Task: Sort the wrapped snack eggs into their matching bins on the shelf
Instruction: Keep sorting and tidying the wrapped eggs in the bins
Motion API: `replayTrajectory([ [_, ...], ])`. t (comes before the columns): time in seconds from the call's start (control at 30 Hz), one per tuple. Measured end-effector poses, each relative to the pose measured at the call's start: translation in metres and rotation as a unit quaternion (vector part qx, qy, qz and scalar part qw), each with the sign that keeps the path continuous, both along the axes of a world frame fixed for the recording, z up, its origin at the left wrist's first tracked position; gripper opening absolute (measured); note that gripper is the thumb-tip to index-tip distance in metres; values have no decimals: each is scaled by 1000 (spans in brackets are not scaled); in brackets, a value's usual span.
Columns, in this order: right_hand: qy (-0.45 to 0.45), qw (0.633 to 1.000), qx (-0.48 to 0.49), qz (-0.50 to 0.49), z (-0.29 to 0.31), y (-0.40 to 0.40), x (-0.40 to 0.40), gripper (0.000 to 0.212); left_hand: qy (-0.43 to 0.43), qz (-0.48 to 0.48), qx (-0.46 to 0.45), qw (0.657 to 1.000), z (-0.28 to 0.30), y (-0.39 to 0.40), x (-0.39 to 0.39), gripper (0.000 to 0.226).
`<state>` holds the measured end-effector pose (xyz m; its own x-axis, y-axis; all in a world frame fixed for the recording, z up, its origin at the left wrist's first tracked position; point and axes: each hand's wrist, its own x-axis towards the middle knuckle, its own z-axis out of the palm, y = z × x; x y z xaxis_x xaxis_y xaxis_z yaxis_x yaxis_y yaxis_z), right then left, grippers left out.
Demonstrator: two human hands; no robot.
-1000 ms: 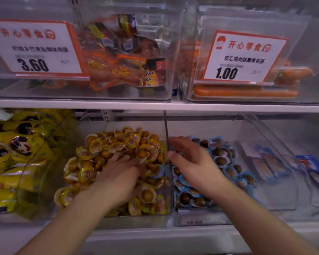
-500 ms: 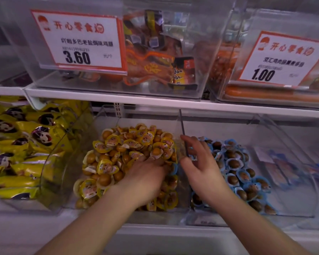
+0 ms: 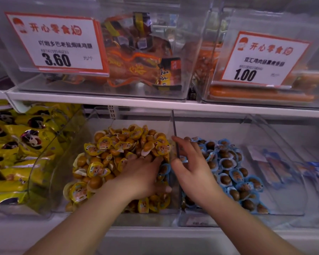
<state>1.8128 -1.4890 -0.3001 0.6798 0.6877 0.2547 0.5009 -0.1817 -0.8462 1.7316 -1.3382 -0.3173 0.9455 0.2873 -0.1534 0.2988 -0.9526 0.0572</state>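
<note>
- Two bare forearms come in from the bottom edge, cut off by the frame below the elbows
- The left hand [image 3: 144,173] lies palm-down in the clear plastic bin on the left [image 3: 118,218], its fingertips buried among the yellow-wrapped snack eggs [image 3: 103,155]; the fingers curve downward into the pile, but whether they grip one cannot be told because the tips are hidden
- A few blue-wrapped eggs show at the right edge of that yellow pile, just beside the left hand's knuckles and partly covered by it
- The right hand [image 3: 193,166] hangs over the neighbouring clear plastic bin [image 3: 284,199], fingers spread and relaxed, holding nothing; its thumb and index finger straddle the dark upright divider [image 3: 175,137] between the two bins
- Beneath and beyond that hand lies the heap of blue-wrapped snack eggs [image 3: 230,168], its near-left part hidden by the wrist
- Far left, a clear bin of yellow snack packets with a panda-like face [image 3: 17,153] is cut off by the frame edge
- Far right, flat pale and blue packets [image 3: 276,168] are blurred behind plastic, perhaps a different snack
- On the white shelf [image 3: 155,105] above stand two clear bins with white-and-red price cards reading 3.60 [image 3: 57,43] and 1.00 [image 3: 261,59]; orange packets behind them are partly masked by the cards
</note>
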Motion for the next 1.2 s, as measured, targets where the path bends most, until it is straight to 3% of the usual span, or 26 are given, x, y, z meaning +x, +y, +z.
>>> replayTrajectory([
  [0.07, -2, 1000, -2, 1, 0, -1, 0, 56, -14, 13, -24, 1000, 1, -4, 0, 72],
  [0.17, -2, 1000, -5, 2, 0, -1, 0, 55, -52, 38, -134, 989, 4, 0, 0, 46],
  [0.37, -8, 1000, -7, -3, 0, 0, 0, 52, 40, 12, -78, 996, -3, -16, 3, 71],
  [0.43, -7, 1000, -5, -4, 0, -1, 0, 51, 15, 21, -142, 990, -1, -16, 5, 65],
  [0.6, -8, 1000, -6, -7, -1, 0, 1, 54, -39, 72, -350, 933, 5, -14, 4, 32],
  [0.73, -16, 1000, -11, -12, -1, 1, 2, 57, -93, 104, -532, 835, 12, -8, -1, 21],
  [0.87, -14, 1000, -15, -8, 0, -1, 2, 58, -132, 171, -726, 652, 26, -2, -12, 20],
  [1.0, -5, 1000, -14, -3, 1, -2, 2, 52, -144, 204, -813, 526, 35, 11, -23, 20],
  [1.07, -19, 1000, -5, -19, 3, -1, 0, 44, -164, 219, -823, 498, 35, 18, -30, 30],
  [1.2, -122, 986, 85, -79, 20, 5, -11, 30, -216, 227, -818, 482, 38, 25, -47, 26],
])
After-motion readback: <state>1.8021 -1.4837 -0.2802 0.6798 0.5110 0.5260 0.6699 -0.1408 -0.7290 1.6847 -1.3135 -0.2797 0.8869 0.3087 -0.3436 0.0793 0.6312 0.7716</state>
